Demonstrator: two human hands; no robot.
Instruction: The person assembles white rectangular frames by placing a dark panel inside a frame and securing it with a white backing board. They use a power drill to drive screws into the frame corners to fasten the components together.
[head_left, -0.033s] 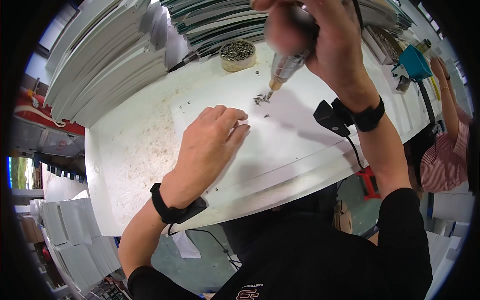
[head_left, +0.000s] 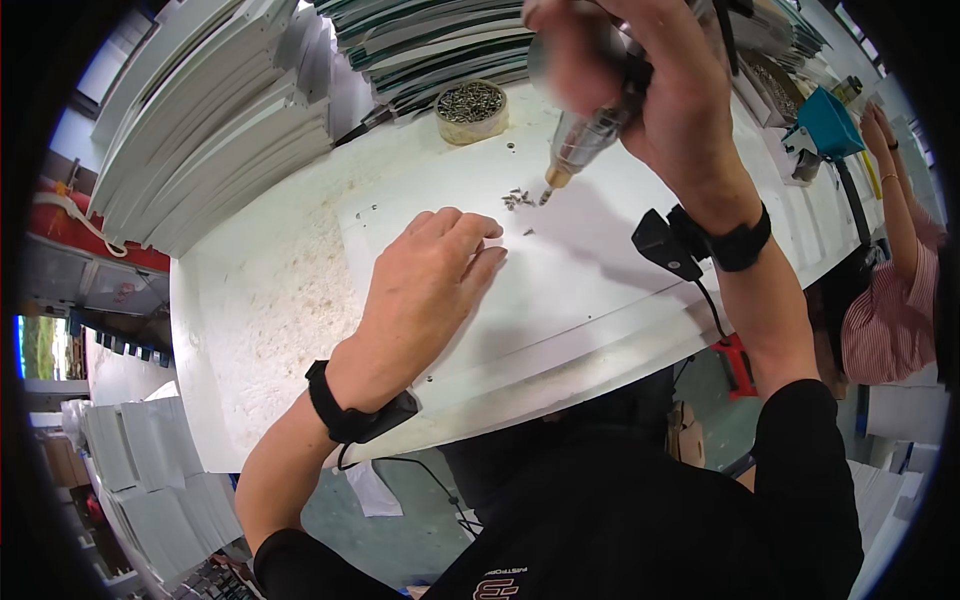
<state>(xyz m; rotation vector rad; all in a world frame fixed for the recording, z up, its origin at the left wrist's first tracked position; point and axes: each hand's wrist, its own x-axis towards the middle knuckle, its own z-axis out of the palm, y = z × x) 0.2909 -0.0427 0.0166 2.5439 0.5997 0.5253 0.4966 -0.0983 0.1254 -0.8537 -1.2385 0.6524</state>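
A transparent-nosed electric screwdriver (head_left: 590,135) is gripped in my right hand (head_left: 675,100), its fingers closed around the body and partly blurred. The brass-coloured collar and bit slant down to the left, with the tip beside a small cluster of screws (head_left: 517,199). A single screw (head_left: 528,232) lies just nearer to me. All of these are on a flat white panel (head_left: 520,300) with small holes. My left hand (head_left: 425,280) rests on the panel's left part, thumb and forefinger slightly apart with nothing visible between them. Its other fingers are curled and partly hidden.
A round tub (head_left: 471,118) full of screws stands at the back of the white table (head_left: 260,350). Stacked white panels (head_left: 240,120) rise at the far left, with more sheets (head_left: 430,50) behind. A teal scoop-like container (head_left: 828,125) and another person's arm (head_left: 900,210) are at right.
The screwdriver's bit has shifted slightly right and toward me, to the right edge of the screw cluster. My left hand has moved a little to the right.
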